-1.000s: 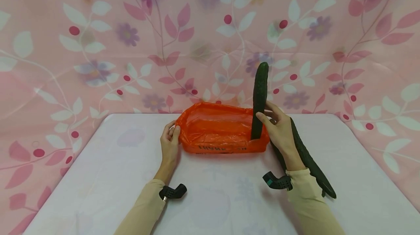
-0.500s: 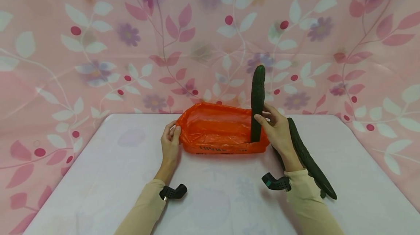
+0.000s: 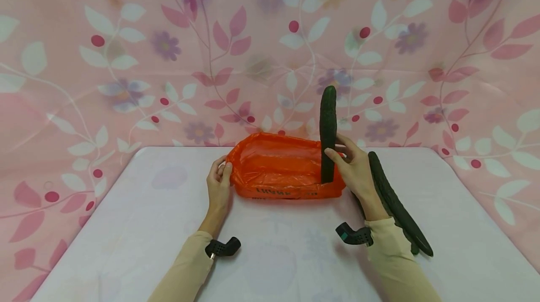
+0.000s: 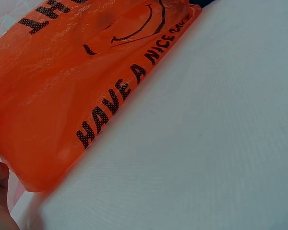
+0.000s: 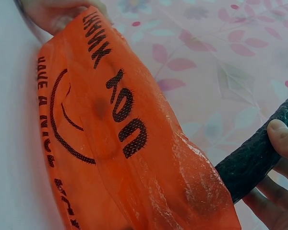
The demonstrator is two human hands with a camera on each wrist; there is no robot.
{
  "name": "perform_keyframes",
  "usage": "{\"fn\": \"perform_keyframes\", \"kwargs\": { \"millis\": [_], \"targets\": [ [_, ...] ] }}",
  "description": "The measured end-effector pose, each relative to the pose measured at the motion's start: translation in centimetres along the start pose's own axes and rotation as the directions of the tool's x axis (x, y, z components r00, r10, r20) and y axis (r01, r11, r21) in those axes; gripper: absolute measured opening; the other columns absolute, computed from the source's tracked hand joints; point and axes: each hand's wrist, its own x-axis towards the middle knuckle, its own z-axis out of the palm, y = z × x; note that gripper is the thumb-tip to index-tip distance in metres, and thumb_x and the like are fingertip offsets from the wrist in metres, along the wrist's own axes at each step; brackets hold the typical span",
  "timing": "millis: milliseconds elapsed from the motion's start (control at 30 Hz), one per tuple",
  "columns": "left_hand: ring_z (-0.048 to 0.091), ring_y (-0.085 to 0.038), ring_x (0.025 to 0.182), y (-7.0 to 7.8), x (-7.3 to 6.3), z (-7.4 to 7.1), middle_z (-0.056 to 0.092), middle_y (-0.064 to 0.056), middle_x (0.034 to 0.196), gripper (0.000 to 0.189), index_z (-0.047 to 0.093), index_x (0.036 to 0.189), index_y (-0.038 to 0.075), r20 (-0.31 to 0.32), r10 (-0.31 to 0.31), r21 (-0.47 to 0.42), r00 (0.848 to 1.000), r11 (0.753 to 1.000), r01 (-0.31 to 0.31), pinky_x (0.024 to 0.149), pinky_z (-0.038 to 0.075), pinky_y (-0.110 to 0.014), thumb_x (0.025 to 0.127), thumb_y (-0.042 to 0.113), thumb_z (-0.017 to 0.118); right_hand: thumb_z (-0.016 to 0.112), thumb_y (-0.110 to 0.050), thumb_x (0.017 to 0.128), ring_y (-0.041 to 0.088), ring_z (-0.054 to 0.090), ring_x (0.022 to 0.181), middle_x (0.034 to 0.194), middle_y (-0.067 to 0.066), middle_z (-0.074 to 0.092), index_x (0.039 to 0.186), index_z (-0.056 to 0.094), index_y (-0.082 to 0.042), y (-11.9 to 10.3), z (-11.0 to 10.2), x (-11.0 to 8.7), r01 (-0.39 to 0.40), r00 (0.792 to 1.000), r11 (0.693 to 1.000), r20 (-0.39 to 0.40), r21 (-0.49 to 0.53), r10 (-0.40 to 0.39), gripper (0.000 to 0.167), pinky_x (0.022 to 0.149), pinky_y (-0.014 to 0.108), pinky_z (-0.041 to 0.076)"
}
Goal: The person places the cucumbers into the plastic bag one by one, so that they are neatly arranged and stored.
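Observation:
An orange plastic bag (image 3: 280,163) with black printed letters stands wide-mouthed in the middle of the table. My left hand (image 3: 219,182) grips its left edge, thumb toward the front. A dark green cucumber (image 3: 328,124) stands upright at the bag's right end, its lower end inside the mouth and hidden behind the front wall. My right hand (image 3: 353,163) holds this cucumber around its lower half, between thumb and fingers. In the right wrist view the cucumber (image 5: 259,153) goes behind the bag's wall (image 5: 120,129), with the thumb across it.
To the right, another long cucumber (image 3: 398,206) lies slanting on the white table (image 3: 270,260). Dark green beside it, partly behind my right forearm, seems to be one more. A pink floral cloth (image 3: 261,53) hangs behind the table.
The cucumber in my right hand has shifted slightly left and down at the bag's mouth. My left hand stays on the bag's edge.

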Motion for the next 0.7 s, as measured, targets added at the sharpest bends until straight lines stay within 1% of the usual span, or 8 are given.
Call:
{"fn": "perform_keyframes", "kwargs": {
  "millis": [200, 333, 400, 500, 533, 600, 700],
  "targets": [
    [0.045, -0.009, 0.057, 0.0, 0.0, 0.0, 0.053, 0.006, 0.068, 0.033, 0.053, 0.125, -0.002, -0.004, -0.009, -0.005, 1.0, 1.0, 0.009, 0.053, 0.04, -0.022, 0.096, 0.015, 0.053, 0.062, -0.008, 0.09, 0.03, 0.06, 0.11, 0.123, 0.017, 0.059, 0.136, 0.049, -0.006, 0.0, 0.0, -0.1, -0.007, 1.0, 1.0, 0.003, -0.02, 0.007, 0.048, 0.093, 0.044, 0.048],
    [0.045, -0.008, 0.057, 0.0, 0.0, 0.0, 0.053, 0.006, 0.068, 0.033, 0.053, 0.125, -0.002, -0.007, -0.007, -0.01, 1.0, 1.0, 0.007, 0.052, 0.04, -0.021, 0.096, 0.015, 0.053, 0.062, -0.007, 0.09, 0.03, 0.06, 0.109, 0.122, 0.017, 0.06, 0.135, 0.05, -0.005, 0.0, 0.1, -0.1, -0.001, 1.0, 1.0, 0.009, -0.025, 0.001, 0.047, 0.092, 0.044, 0.049],
    [0.046, -0.007, 0.057, 0.0, 0.0, 0.0, 0.053, 0.007, 0.068, 0.033, 0.053, 0.125, -0.002, -0.008, -0.006, -0.008, 1.0, 1.0, 0.005, 0.053, 0.04, -0.021, 0.096, 0.015, 0.053, 0.062, -0.006, 0.09, 0.031, 0.06, 0.109, 0.122, 0.018, 0.059, 0.135, 0.05, -0.005, 0.1, 0.1, 0.0, 0.007, 1.0, 1.0, 0.012, -0.023, -0.007, 0.047, 0.091, 0.039, 0.05],
    [0.046, -0.006, 0.057, 0.0, 0.0, 0.0, 0.054, 0.007, 0.069, 0.033, 0.053, 0.125, -0.002, -0.01, -0.008, -0.007, 1.0, 1.0, 0.008, 0.053, 0.041, -0.021, 0.097, 0.015, 0.053, 0.062, -0.004, 0.089, 0.032, 0.059, 0.109, 0.124, 0.019, 0.058, 0.136, 0.049, -0.004, 0.7, 0.1, 0.1, 0.029, 0.999, 0.999, 0.02, -0.03, -0.028, 0.048, 0.089, 0.027, 0.051],
    [0.046, -0.005, 0.057, 0.0, 0.0, 0.0, 0.055, 0.007, 0.069, 0.033, 0.053, 0.125, -0.002, -0.011, -0.008, -0.007, 1.0, 1.0, 0.008, 0.053, 0.041, -0.021, 0.097, 0.015, 0.052, 0.062, -0.004, 0.089, 0.032, 0.059, 0.109, 0.125, 0.019, 0.058, 0.136, 0.049, -0.005, 1.1, 0.1, 0.1, 0.031, 0.999, 0.999, 0.022, -0.026, -0.03, 0.049, 0.089, 0.024, 0.051],
    [0.047, -0.005, 0.057, -0.1, 0.1, 0.0, 0.055, 0.007, 0.069, 0.033, 0.053, 0.126, -0.002, -0.013, -0.009, -0.007, 1.0, 1.0, 0.009, 0.053, 0.041, -0.021, 0.097, 0.015, 0.052, 0.062, -0.006, 0.089, 0.031, 0.059, 0.11, 0.126, 0.017, 0.059, 0.137, 0.049, -0.009, 1.9, 0.1, 0.2, 0.036, 0.999, 0.999, 0.025, -0.04, -0.035, 0.05, 0.089, 0.023, 0.05],
    [0.046, -0.004, 0.057, -0.2, 0.1, 0.0, 0.056, 0.007, 0.07, 0.033, 0.053, 0.125, -0.001, -0.014, -0.008, -0.012, 1.0, 1.0, 0.008, 0.053, 0.041, -0.02, 0.097, 0.015, 0.052, 0.064, -0.011, 0.089, 0.028, 0.059, 0.111, 0.124, 0.012, 0.06, 0.138, 0.05, -0.018, 3.2, 0.1, 0.4, 0.036, 0.999, 0.998, 0.032, -0.058, -0.034, 0.051, 0.091, 0.03, 0.05]
  ]
}}
